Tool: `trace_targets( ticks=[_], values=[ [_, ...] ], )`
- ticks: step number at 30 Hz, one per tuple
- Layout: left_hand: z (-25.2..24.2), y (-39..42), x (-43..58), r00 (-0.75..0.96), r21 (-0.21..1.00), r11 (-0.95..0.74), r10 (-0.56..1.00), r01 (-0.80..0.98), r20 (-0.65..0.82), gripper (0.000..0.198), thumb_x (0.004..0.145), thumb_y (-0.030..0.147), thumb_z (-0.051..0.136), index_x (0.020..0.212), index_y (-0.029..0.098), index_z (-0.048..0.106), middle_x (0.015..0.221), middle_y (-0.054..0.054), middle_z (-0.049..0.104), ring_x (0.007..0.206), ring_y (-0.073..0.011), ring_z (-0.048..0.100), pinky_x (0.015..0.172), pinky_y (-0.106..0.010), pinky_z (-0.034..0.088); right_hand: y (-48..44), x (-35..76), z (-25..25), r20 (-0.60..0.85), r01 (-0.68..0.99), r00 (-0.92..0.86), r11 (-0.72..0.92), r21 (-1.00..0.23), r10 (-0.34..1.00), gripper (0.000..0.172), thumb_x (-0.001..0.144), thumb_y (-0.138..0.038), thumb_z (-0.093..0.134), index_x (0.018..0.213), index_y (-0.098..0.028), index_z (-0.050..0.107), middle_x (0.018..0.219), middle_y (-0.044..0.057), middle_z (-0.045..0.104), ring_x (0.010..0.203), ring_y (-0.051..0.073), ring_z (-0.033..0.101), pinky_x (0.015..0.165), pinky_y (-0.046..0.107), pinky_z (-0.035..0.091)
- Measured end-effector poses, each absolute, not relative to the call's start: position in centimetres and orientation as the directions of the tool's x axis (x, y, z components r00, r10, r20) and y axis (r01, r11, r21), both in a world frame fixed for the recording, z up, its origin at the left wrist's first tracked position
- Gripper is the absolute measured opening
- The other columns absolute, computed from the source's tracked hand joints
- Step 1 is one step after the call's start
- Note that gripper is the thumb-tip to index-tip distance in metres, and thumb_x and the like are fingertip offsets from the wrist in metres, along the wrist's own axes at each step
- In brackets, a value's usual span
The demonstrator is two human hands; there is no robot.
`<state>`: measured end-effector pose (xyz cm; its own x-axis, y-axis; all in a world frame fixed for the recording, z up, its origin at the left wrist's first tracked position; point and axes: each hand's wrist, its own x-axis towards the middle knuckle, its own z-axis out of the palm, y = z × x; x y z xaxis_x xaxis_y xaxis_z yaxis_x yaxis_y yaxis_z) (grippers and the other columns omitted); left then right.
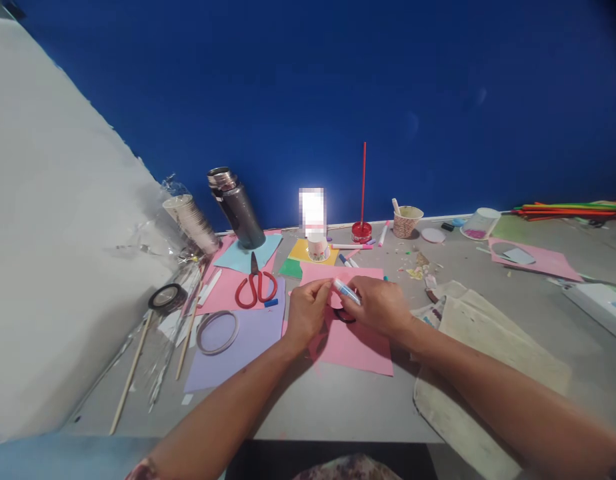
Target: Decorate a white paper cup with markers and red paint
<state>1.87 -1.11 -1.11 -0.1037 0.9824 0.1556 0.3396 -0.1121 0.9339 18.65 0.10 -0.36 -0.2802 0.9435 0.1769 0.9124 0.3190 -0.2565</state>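
My right hand (383,303) is closed around a small white tube with blue print (347,291), which looks like a glue stick. Its white end points toward my left hand (311,310), whose thumb and fingertips are pinched together; whatever they hold is too small to make out. Both hands are over a pink paper sheet (363,350). Part of a dark ring-shaped thing (345,316) shows below the tube, the rest hidden by my right hand. Just beyond the hands, a decorated white paper cup (318,248) stands upside down on yellow paper (295,251).
Red-handled scissors (257,287), a tape roll (218,333) and purple paper (238,363) lie left. A dark flask (238,210) and stacked cups (191,222) stand behind them. A cloth (488,347) lies under my right forearm. A red stick in a base (362,231) stands at the back.
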Motion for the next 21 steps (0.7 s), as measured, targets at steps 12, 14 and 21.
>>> trace_targets(
  ticks=[12, 14, 21],
  values=[
    [-0.42, -0.74, 1.29, -0.05, 0.956, -0.081, 0.994, 0.282, 0.099, 0.032, 0.087, 0.041, 0.06, 0.065, 0.018, 0.066, 0.064, -0.001, 0.057, 0.065, -0.0156, 0.047, 0.06, -0.029, 0.04, 0.49, 19.35, -0.83, 0.219, 0.824, -0.505, 0.542, -0.165, 0.835, 0.028, 0.102, -0.041, 0.061, 0.093, -0.017, 0.073, 0.094, 0.009, 0.077, 0.085, 0.021, 0.066, 0.066, 0.033, 0.026],
    [-0.62, -0.62, 1.21, -0.024, 0.953, -0.072, 0.996, 0.295, 0.083, 0.039, 0.088, 0.042, 0.059, 0.056, 0.019, 0.056, 0.056, 0.001, 0.045, 0.059, -0.0137, 0.038, 0.056, -0.029, 0.032, 0.49, 19.41, -0.97, 0.228, 0.817, -0.53, 0.564, -0.12, 0.817, 0.025, 0.101, -0.038, 0.062, 0.091, -0.017, 0.072, 0.092, 0.009, 0.077, 0.086, 0.022, 0.066, 0.066, 0.033, 0.025],
    [-1.13, -0.99, 1.58, -0.014, 0.953, -0.062, 0.998, 0.298, 0.069, 0.041, 0.09, 0.041, 0.053, 0.056, 0.021, 0.04, 0.059, 0.004, 0.031, 0.059, -0.0119, 0.027, 0.054, -0.027, 0.022, 0.19, 19.18, -0.98, 0.244, 0.879, -0.43, 0.464, -0.106, 0.869, 0.034, 0.104, -0.044, 0.054, 0.09, -0.018, 0.072, 0.087, 0.009, 0.077, 0.077, 0.023, 0.066, 0.062, 0.034, 0.02]
  ],
)
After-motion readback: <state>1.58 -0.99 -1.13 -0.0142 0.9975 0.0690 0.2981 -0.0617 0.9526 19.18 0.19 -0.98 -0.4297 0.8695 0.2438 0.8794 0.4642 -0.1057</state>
